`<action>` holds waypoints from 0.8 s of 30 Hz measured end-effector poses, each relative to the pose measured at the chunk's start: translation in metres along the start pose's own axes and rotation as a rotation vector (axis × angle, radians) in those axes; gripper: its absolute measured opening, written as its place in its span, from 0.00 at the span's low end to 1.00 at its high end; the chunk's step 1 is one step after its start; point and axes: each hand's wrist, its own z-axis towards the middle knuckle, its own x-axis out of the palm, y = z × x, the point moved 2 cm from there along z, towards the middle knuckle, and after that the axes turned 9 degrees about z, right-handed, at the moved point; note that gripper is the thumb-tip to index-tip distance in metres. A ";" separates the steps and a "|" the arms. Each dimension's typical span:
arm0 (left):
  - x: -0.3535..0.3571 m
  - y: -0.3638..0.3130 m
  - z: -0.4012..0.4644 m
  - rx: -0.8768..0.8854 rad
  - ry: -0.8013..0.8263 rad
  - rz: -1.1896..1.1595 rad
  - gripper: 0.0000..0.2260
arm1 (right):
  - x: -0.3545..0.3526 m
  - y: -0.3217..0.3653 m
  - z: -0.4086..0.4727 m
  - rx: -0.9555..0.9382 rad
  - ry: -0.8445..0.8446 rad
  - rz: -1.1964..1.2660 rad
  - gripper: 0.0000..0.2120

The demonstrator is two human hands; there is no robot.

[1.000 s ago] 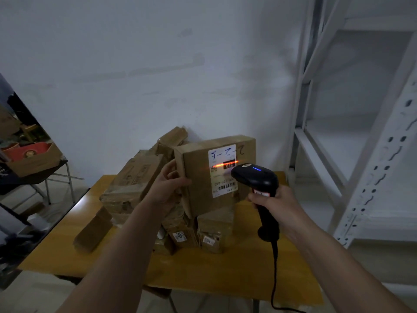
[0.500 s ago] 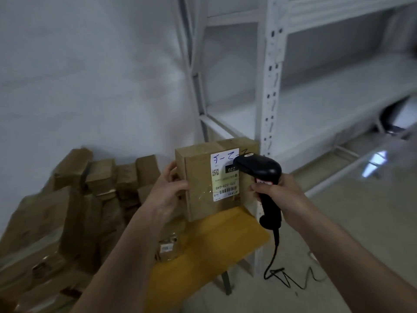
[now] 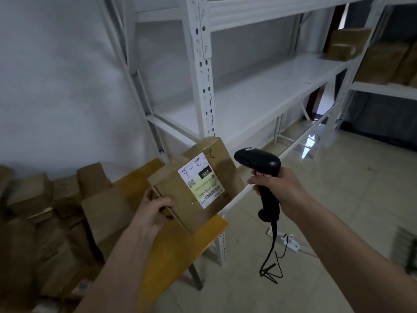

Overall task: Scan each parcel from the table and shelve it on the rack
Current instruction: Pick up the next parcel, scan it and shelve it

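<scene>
White rack [image 3: 204,71] stands behind the yellow table [image 3: 167,247]. Left hand [image 3: 153,213] grips the labelled parcel [image 3: 196,184] above the table corner; right hand [image 3: 282,190] grips the black scanner [image 3: 259,163] beside it.

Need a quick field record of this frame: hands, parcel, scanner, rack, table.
left hand: grips the parcel's near left edge
right hand: grips the scanner handle
parcel: brown box held above the table corner, white label facing up, tilted
scanner: black, corded, head pointing left toward the parcel, no beam visible
rack: white metal, nearest shelf bare where visible; brown boxes on shelves at far right
table: yellow top, more brown parcels piled at left
stage: parcel in hand, not yet shelved
</scene>
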 end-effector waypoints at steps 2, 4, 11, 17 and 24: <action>0.014 0.005 -0.004 0.001 -0.004 0.047 0.37 | -0.004 0.002 0.006 0.003 0.030 -0.011 0.08; 0.035 0.008 -0.006 0.001 -0.017 0.096 0.34 | -0.014 0.006 0.013 0.003 0.054 -0.030 0.07; 0.127 0.016 0.008 0.023 -0.019 0.108 0.34 | -0.092 0.027 0.047 -0.012 0.064 0.004 0.09; 0.235 0.034 0.040 -0.001 0.027 0.104 0.33 | -0.194 0.041 0.079 -0.008 -0.043 0.038 0.08; 0.359 0.048 0.088 -0.010 0.122 0.119 0.37 | -0.301 0.062 0.120 -0.025 -0.189 0.137 0.08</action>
